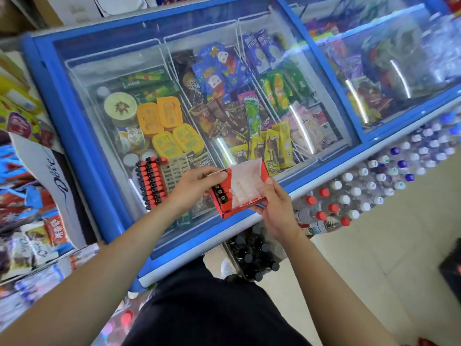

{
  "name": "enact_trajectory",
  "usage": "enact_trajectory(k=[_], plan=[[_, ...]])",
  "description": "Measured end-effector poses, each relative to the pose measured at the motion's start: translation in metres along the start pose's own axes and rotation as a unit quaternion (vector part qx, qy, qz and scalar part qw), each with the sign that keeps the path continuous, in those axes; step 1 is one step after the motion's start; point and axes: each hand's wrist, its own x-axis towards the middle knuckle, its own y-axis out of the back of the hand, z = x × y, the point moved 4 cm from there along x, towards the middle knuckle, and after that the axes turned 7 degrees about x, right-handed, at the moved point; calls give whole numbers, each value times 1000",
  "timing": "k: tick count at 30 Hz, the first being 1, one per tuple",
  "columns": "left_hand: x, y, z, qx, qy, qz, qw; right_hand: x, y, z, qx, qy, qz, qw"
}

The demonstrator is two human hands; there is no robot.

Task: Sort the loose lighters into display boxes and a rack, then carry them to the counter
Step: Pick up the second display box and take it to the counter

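Red cardboard, white inside: the display box (247, 186) is being held tilted in the air over the front edge of the freezer (82, 136).

- Left hand (197, 182): thumb and fingertips are closing together on one red-and-dark lighter (222, 175) at the box's upper left corner. Blur is hiding whether it is already touching the box.
- Right hand (277, 208): the fingers are curling around the box's lower right corner, with the thumb pressing on the right wall.
- A row of lighters (220, 193) is standing upright in the box's left compartment, dark tops up. The white compartments to the right are showing bare.
- The beige rack (174, 173) is lying on the freezer glass just left of the left hand. Its left half is filled with red-and-black racked lighters (151, 181), and the right slots are showing open.
- Ice cream packets (224, 78) are showing under the glass.
- Water bottles (374, 186) with white, red and blue caps are crowding the freezer's right front.
- Dark bottles (252, 255) are standing on the floor (374, 258) below the hands.
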Motion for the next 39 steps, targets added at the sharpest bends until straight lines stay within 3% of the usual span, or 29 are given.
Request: enact_trajectory(k=[6,13,21,29,39], plan=[[-56,-35,-19,-26,-34,29,999,-27,19,9,68,2,-25,997],[-120,-90,-54,-62,-44,204,976,-66,59,53,105,-70,-106,986],[-234,-135,-100,-110,17,296,949,-113,87,88,-61,-91,-261,959],[-323,-130,-145,-105,39,360,926,-157,61,110,-228,-78,-413,878],[-459,-130,-239,-243,28,522,817,-260,-36,172,-349,-16,-564,748]])
